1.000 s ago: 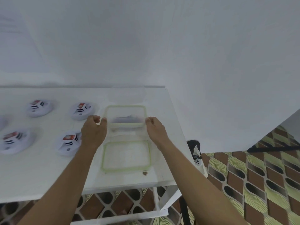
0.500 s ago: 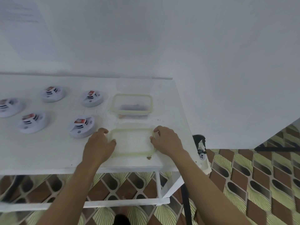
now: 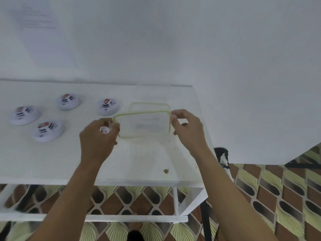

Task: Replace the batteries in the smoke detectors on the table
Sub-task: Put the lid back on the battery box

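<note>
Status: the person holds the lid [image 3: 144,125], clear with a green rim, tilted just over the container [image 3: 149,104]. It is not seated. The left hand [image 3: 99,134] has its fingers curled on the lid's left edge, and the right hand [image 3: 187,129] pinches the right edge between thumb and fingers. The container sits on the table [image 3: 147,162], by its right edge.

Detectors, all left of the container and untouched:
- near detector [image 3: 108,106], just beside it
- second detector [image 3: 68,101], further left
- third detector [image 3: 47,130] and fourth detector [image 3: 24,114], well left
- fifth detector [image 3: 104,130], mostly hidden behind the left hand, so a guess from the striped bit showing

Each visible unit lies with a red-labelled block in its top face, probably a battery in an open bay. The view is too blurred to tell old cells from new, or whether any cover is fitted.

Judgement: this is box handling, not a battery swap, and whether the lid is going on or coming off can't be read here. Something dark shows through the lid, unidentifiable. No loose batteries are visible on the table. Detector work is either all ahead or already done.
</note>
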Action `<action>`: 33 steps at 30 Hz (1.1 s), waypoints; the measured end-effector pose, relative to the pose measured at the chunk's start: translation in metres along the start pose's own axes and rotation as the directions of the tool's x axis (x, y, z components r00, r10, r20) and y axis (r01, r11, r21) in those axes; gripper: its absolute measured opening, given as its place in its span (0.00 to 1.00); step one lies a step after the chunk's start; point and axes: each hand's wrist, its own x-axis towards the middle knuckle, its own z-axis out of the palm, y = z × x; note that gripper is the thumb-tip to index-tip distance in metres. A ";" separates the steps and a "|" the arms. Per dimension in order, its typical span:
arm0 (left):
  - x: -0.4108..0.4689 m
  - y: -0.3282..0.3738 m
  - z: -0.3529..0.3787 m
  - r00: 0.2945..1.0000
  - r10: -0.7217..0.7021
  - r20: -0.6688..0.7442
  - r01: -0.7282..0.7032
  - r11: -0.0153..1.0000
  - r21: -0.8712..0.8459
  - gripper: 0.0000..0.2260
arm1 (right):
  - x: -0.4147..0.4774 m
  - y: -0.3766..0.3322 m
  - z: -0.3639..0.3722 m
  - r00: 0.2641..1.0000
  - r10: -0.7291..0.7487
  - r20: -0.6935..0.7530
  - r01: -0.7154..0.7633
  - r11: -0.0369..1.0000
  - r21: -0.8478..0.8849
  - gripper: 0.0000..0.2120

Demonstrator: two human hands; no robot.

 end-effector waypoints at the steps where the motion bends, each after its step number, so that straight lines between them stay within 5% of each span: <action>1: 0.005 0.003 0.000 1.000 0.007 -0.024 -0.009 0.998 -0.067 0.06 | 0.003 -0.006 0.000 1.000 -0.019 -0.016 0.019 0.999 0.032 0.06; 4: 0.020 0.006 0.004 0.996 0.019 -0.082 -0.040 0.965 -0.259 0.09 | 0.018 -0.018 0.002 0.997 -0.049 -0.058 0.056 0.990 0.129 0.07; 7: 0.039 0.002 0.012 0.995 0.043 -0.091 -0.064 0.967 -0.246 0.09 | 0.035 -0.018 0.009 0.997 -0.029 -0.076 0.044 0.976 0.212 0.11; 12: 0.075 0.004 0.033 0.990 -0.138 0.005 0.108 0.756 -0.645 0.12 | 0.074 -0.012 0.027 0.996 0.087 -0.013 -0.072 0.888 0.453 0.11; 14: 0.091 0.003 0.044 0.986 -0.170 0.002 0.136 0.780 -0.610 0.05 | 0.091 -0.005 0.035 0.994 0.103 -0.028 -0.081 0.899 0.431 0.09; 20: 0.148 -0.005 0.073 0.976 -0.201 0.087 0.216 0.831 -0.513 0.19 | 0.140 0.017 0.051 0.990 0.117 -0.074 -0.095 0.962 0.255 0.18; 26: 0.199 -0.004 0.110 0.981 -0.183 0.065 0.193 0.880 -0.435 0.18 | 0.192 0.029 0.058 0.976 0.178 -0.126 -0.155 0.972 0.178 0.17; 33: 0.236 -0.004 0.143 0.986 -0.128 0.102 0.153 0.944 -0.293 0.17 | 0.235 0.036 0.045 0.955 0.293 -0.045 -0.280 0.941 0.189 0.29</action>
